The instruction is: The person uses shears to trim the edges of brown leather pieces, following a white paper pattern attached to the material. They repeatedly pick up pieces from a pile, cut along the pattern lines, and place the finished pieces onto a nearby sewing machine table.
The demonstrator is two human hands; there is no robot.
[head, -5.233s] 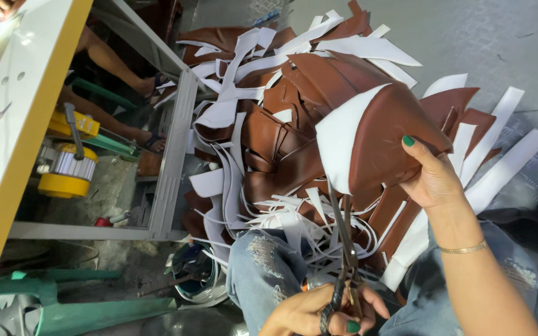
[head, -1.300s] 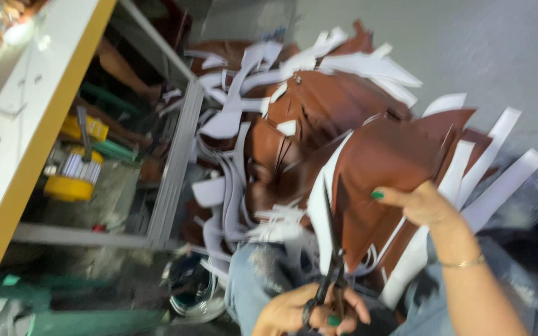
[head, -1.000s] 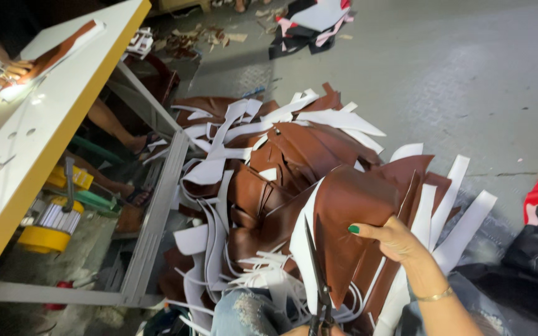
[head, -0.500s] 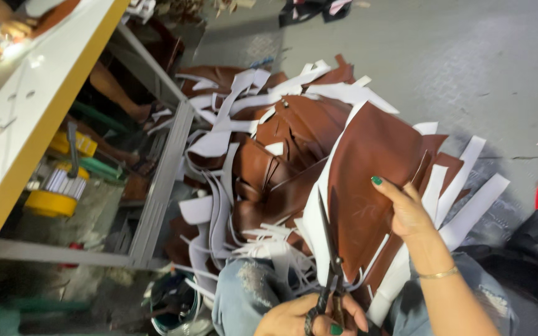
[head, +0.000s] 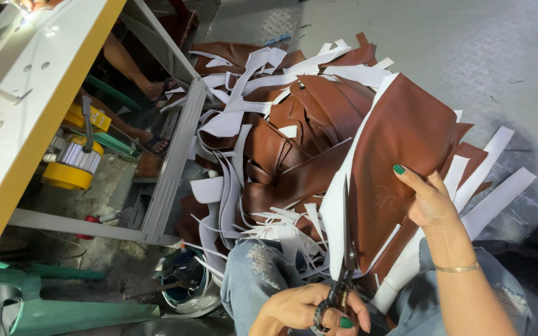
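My right hand (head: 428,199) grips the right edge of a large brown leather sheet (head: 400,137), thumb on top and fingers hidden under it. My left hand (head: 300,308) is closed around the handles of dark scissors (head: 345,274). The blades point up along the sheet's white-backed left edge (head: 334,224). The sheet rests over my knees in torn blue jeans (head: 250,280).
A heap of brown leather offcuts (head: 281,143) and white strips (head: 244,81) lies on the grey floor ahead. A white table with a yellow edge (head: 26,93) stands at left, with a yellow motor (head: 70,165) and another person's legs (head: 126,68) beneath it. A green stool (head: 63,311) is at bottom left.
The view swung up and back down. My right hand kept hold of the sheet and turned it flatter towards me, while the scissors stayed at its white edge.
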